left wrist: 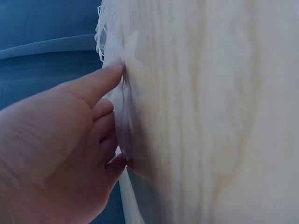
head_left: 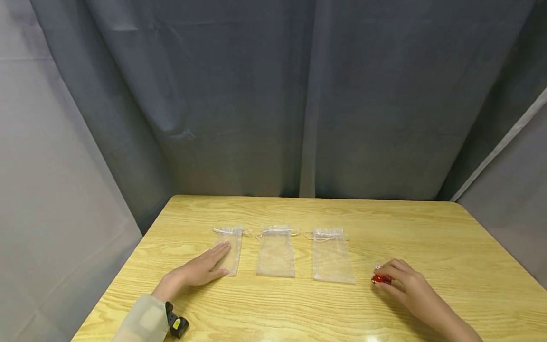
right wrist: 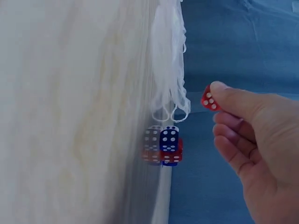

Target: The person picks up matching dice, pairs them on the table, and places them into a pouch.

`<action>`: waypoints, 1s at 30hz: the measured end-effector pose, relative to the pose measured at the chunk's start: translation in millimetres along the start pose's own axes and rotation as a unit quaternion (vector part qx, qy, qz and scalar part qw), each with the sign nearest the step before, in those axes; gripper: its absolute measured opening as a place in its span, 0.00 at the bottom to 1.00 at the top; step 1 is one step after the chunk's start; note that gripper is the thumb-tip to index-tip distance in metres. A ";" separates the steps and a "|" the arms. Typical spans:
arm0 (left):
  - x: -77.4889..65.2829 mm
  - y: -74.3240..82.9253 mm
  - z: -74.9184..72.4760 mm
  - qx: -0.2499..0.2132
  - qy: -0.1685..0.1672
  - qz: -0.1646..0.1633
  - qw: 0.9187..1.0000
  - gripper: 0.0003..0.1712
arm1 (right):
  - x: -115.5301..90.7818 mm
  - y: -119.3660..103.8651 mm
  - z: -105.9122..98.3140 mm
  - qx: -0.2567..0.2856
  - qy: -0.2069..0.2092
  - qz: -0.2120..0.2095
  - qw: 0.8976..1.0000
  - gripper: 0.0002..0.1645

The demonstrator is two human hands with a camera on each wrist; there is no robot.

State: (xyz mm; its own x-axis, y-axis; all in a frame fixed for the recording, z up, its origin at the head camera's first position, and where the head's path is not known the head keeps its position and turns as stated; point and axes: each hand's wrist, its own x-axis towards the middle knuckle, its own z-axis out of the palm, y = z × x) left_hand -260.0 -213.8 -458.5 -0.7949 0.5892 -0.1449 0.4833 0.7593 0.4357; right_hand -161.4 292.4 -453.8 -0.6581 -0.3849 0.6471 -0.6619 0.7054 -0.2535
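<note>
My left hand lies with its fingers extended on the leftmost sheer white drawstring bag, covering part of it. In the left wrist view the thumb and fingertips touch the bag's thin fabric. Between thumb and forefinger, my right hand pinches a red die with white pips, held above the table. Below it, a blue die and another red die stand close together on the tabletop, with more blue showing behind. From the head view, the right hand's fingers partly hide these dice.
A middle drawstring bag and a right-hand one lie flat, their cords toward the far edge. All sit on a wood-grain table. Grey curtains hang behind it, and pale panels stand at both sides.
</note>
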 end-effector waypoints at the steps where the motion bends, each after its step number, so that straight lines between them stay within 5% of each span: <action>1: -0.1 -0.1 -0.2 0.000 0.000 0.000 1.000 0.42 | -0.5 -2.4 -1.0 -0.001 0.005 0.002 1.000 0.27; 14: -1.3 0.8 -4.4 -0.004 -0.001 0.003 1.000 0.41 | -7.4 -36.0 -13.4 -0.021 0.036 0.039 0.998 0.34; 24: -3.0 1.5 -4.4 -0.010 -0.010 -0.001 1.000 0.41 | -4.0 -38.3 -3.1 0.015 0.045 -0.016 0.999 0.32; 30: -1.8 4.4 -4.7 -0.009 -0.012 0.001 1.000 0.41 | 7.6 -49.4 7.8 0.049 0.034 -0.066 0.996 0.18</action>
State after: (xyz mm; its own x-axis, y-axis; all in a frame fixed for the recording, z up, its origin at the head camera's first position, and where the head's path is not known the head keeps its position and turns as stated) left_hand -258.2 -212.8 -452.1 -0.7844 0.5977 -0.1660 0.4781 0.7530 0.4521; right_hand -136.5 250.0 -442.0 -0.5399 -0.4273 0.7252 -0.7749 0.5888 -0.2299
